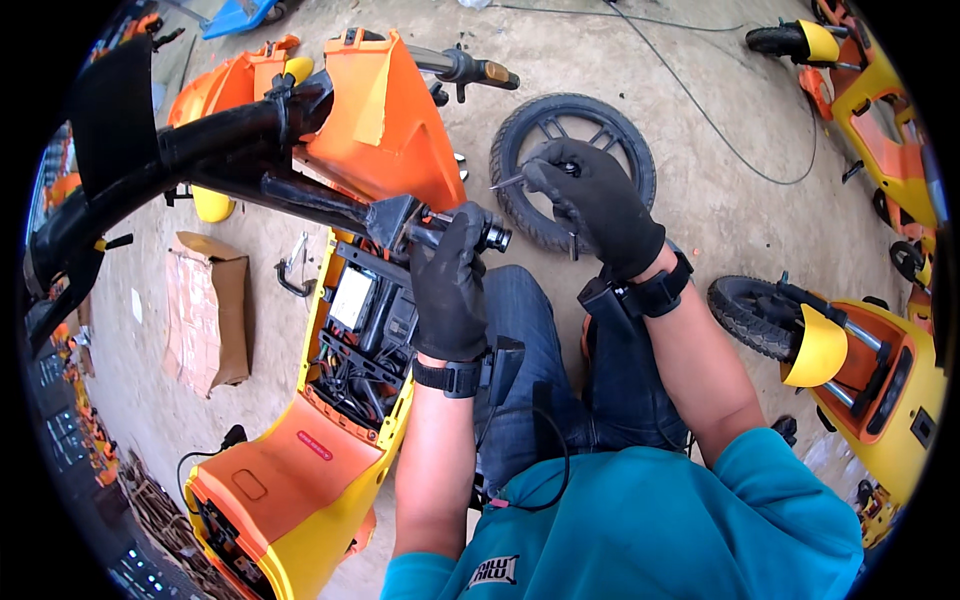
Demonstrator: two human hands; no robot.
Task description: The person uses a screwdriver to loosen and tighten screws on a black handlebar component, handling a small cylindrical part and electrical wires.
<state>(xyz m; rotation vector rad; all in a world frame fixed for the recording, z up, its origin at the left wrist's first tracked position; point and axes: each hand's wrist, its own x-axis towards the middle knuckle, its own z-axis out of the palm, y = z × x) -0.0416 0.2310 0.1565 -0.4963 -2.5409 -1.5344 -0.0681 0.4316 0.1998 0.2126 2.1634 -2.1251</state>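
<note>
While the scooter body lies on its side at lower left, a flattened brown cardboard box is seen left of it on the concrete floor, with a pale rectangular patch on its upper face. A small red oval label is seen on the orange deck panel, near the yellow edge. A white rectangular sticker is seen on the battery pack inside the open compartment, among black wiring. The black steering stem is laid across the upper left, ending in a short black axle stub. That stem end is gripped by the black-gloved left hand, fingers wrapped closed around it just behind the stub. A loose black wheel is lying flat on the floor just beyond the stub. The black-gloved right hand is held over the wheel, fingers closed on a thin metal tool whose tip points left; what kind of tool cannot be told. Black wrist straps are worn on both arms. More yellow-and-orange scooters are parked at right and upper right.
</note>
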